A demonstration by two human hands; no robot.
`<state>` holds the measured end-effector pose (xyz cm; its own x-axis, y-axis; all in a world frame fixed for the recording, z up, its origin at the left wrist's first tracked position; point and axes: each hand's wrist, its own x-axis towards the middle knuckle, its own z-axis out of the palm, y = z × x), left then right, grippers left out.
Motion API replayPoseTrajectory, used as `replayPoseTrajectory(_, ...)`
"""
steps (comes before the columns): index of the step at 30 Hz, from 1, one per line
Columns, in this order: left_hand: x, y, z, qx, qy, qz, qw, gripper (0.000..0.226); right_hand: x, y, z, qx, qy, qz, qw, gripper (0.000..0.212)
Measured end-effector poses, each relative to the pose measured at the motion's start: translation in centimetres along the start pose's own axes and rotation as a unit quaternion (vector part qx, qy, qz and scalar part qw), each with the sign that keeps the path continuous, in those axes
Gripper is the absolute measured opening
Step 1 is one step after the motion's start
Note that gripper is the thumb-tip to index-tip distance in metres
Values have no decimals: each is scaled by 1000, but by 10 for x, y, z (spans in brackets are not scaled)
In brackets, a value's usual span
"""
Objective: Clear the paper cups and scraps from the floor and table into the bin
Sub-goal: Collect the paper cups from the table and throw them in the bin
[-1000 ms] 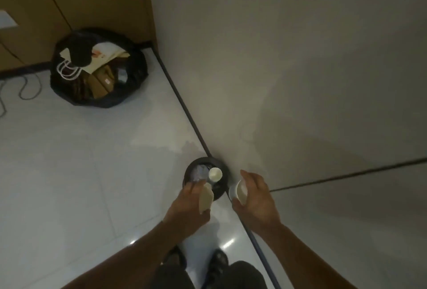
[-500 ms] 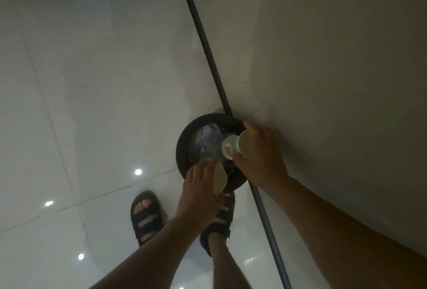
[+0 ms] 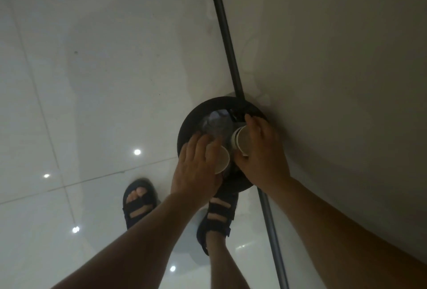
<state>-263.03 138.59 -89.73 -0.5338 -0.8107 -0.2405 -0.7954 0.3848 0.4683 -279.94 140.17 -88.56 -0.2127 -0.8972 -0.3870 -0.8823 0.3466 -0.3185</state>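
Your left hand point(image 3: 196, 168) clasping a paper cup point(image 3: 222, 159), your right hand point(image 3: 263, 159) wrapped round a second paper cup point(image 3: 241, 142), both cups over the black bin point(image 3: 186, 129)

So there's a dark baseboard strip point(image 3: 227, 41) running diagonally top to bottom. Right of the strip it's just plain beige wall point(image 3: 335, 46). Left of it, glossy white tiles point(image 3: 104, 57) with thin grout lines and a few round light reflections point(image 3: 137, 152). One dark strappy sandal point(image 3: 219, 214) sits just left of the strip, the other sandal point(image 3: 138, 203) further left. The greyish patch on the tiles is maybe a shadow, too dim to tell.
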Motion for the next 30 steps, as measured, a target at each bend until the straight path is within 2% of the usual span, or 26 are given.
replayPoseTrajectory(4, -2, -7, 10, 62, -44, -12, 997, 96, -7, 3, 9, -79, -51, -36, 995, 105)
replayPoseTrajectory(8, -3, -9, 8, 86, -85, -5, 993, 108, -14, 8, 9, -96, -97, -11, 991, 115)
replayPoseTrajectory(13, -9, -4, -35, 61, -68, -26, 995, 117, -32, -7, -22, -70, -73, 24, 995, 117)
replayPoseTrajectory(18, -26, 1, -127, -6, -33, -142, 989, 111, -67, -60, -80, -53, -56, 23, 997, 107)
replayPoseTrajectory(21, -35, 5, -199, -9, -34, -191, 981, 106, -83, -109, -127, -16, -46, 22, 999, 110)
replayPoseTrajectory(25, -56, 17, -307, 15, -24, -196, 980, 102, -101, -180, -204, 27, -32, -6, 999, 105)
replayPoseTrajectory(30, -107, 46, -425, 41, -1, -191, 981, 96, -134, -258, -296, -5, -22, -38, 999, 97)
